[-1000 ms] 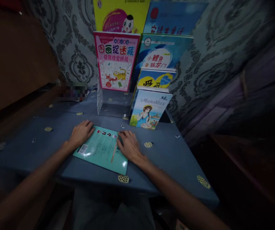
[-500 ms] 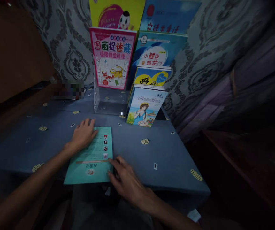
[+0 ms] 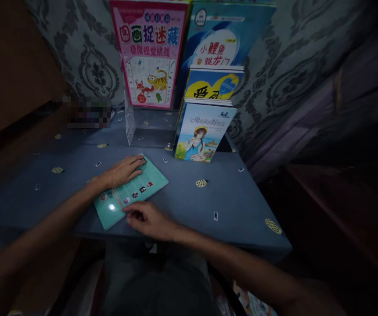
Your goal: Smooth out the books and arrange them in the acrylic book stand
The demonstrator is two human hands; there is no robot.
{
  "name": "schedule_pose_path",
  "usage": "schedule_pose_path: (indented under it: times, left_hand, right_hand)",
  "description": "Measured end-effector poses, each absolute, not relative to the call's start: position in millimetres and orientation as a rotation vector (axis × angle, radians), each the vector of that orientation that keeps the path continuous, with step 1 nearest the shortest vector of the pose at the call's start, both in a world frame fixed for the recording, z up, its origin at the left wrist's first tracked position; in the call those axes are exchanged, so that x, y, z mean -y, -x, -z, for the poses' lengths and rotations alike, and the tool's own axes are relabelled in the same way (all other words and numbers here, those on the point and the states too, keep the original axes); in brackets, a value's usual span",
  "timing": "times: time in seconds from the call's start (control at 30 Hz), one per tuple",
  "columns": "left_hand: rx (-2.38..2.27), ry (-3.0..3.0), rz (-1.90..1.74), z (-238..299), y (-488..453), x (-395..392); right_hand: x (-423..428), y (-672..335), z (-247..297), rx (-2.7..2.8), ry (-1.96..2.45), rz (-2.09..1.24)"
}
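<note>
A teal book lies tilted on the table near its front edge, with small pictures and lines of text on its cover. My left hand rests flat across the book's far left part, fingers stretched out over the cover. At the near right edge, my right hand has its fingers curled, index finger and thumb pinching the book's border. A bright glare spot covers part of the cover near the spread of text.
Behind stands a clear acrylic rack bearing a pink book. Beside it are a blue fish-story book, a blue-and-yellow book and a light-blue book. The patterned tablecloth ends above my lap.
The teal book has turned clockwise and shifted away from the table's front edge. My right hand has moved left with its edge; my left hand now lies further over the cover. The view has tilted down.
</note>
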State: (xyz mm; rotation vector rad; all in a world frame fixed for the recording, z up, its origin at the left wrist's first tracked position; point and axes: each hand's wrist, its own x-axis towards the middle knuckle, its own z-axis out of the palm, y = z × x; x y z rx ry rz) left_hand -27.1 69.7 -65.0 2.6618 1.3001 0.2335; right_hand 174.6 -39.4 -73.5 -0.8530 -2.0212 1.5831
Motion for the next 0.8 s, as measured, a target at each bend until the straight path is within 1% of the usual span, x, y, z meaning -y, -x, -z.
schedule_pose_path:
  times: [0.07, 0.17, 0.23, 0.33, 0.43, 0.63, 0.8]
  left_hand:
    - [-1.362, -2.711, -0.236, 65.5, 16.5, -64.1]
    - [-1.524, -2.734, -0.303, 69.1, -5.5, -30.9]
    - [-1.564, -2.774, -0.301, 70.6, -22.5, -5.0]
    - [-1.669, -2.845, -0.288, 71.1, -43.7, 18.8]
    - [-1.788, -2.834, -0.242, 70.4, -53.8, 22.5]
    - [-1.879, -2.772, -0.096, 62.2, -59.4, 20.3]
    - [-1.907, -2.801, -0.147, 59.6, -62.0, 22.4]
  right_hand:
    - [25.4, -184.2, 75.9, 1.98, 0.756, -1.676]
    - [-3.1, -212.0, 76.5, 1.831, 0.692, -1.738]
    - [-28.3, -230.2, 78.1, 1.697, 0.776, -1.631]
    - [-67.4, -244.6, 86.4, 1.585, 0.877, -1.359]
    - [-91.1, -246.3, 97.9, 1.593, 0.902, -1.304]
    - [-87.9, -250.7, 104.5, 1.669, 0.815, -1.335]
    - [-83.5, -255.5, 98.8, 1.655, 0.813, -1.359]
